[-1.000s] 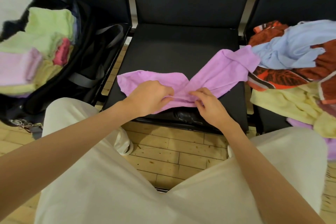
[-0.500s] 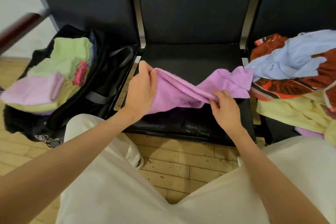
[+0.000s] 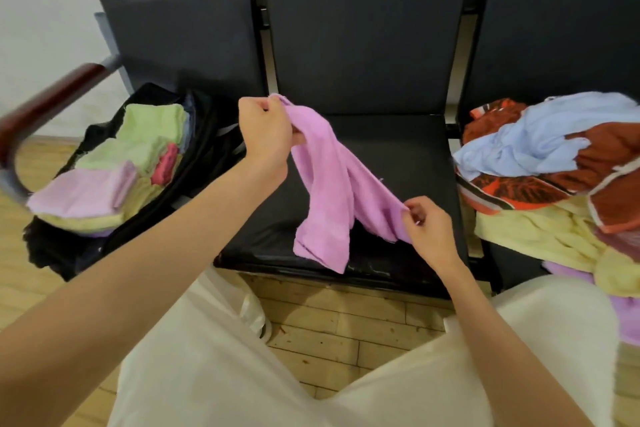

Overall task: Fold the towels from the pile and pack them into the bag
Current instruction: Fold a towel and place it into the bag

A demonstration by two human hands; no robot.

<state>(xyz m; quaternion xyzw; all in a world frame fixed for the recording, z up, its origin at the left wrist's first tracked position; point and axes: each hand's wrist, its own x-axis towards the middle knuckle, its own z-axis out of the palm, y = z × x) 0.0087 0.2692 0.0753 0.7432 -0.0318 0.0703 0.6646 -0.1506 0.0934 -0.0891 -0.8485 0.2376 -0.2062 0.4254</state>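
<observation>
purple towel [image 3: 332,191] hangs pinched by left hand [image 3: 265,130] fingers and right hand [image 3: 427,229] fingers.

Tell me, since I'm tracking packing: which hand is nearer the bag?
Left. The left hand holds the purple towel up beside the bag; the right hand is across the seat.

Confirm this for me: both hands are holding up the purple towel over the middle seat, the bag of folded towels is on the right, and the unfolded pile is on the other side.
Not quite. The head view shows the bag of folded towels on the left, with the unfolded pile on the right. The rest holds: the left hand and right hand both hold the purple towel over the middle seat.
</observation>
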